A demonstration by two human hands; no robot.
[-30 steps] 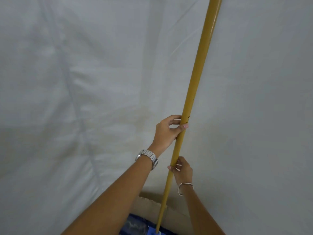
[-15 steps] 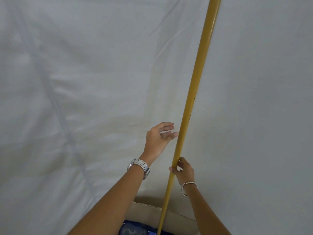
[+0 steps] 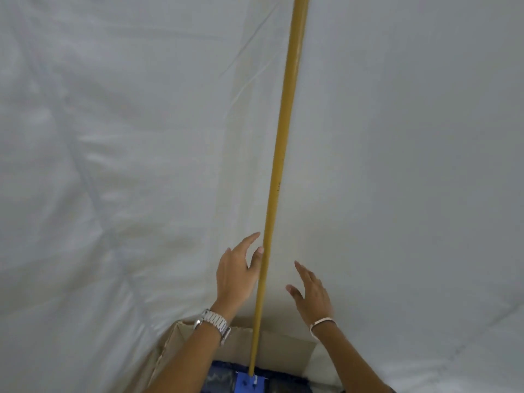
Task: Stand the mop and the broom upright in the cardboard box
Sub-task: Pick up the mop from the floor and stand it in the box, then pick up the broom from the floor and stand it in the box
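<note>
A long yellow pole [image 3: 279, 177] stands almost upright, leaning against the white sheet behind it. Its lower end joins a blue mop head [image 3: 249, 384] inside the cardboard box [image 3: 283, 347] at the bottom of the view. My left hand [image 3: 236, 275], with a metal watch on the wrist, is open just left of the pole, thumb tip touching it. My right hand [image 3: 312, 295], with a thin bracelet, is open to the right of the pole and apart from it. No broom is in view.
A white fabric sheet [image 3: 113, 165] with creases fills the whole background behind the box. The box's left flap [image 3: 170, 344] is bent outward. Only the far wall and part of the box's inside show.
First my left hand, then my right hand let go of the pole, and both opened. The pole stayed standing in the box. The view tilted down and more of the box shows.
</note>
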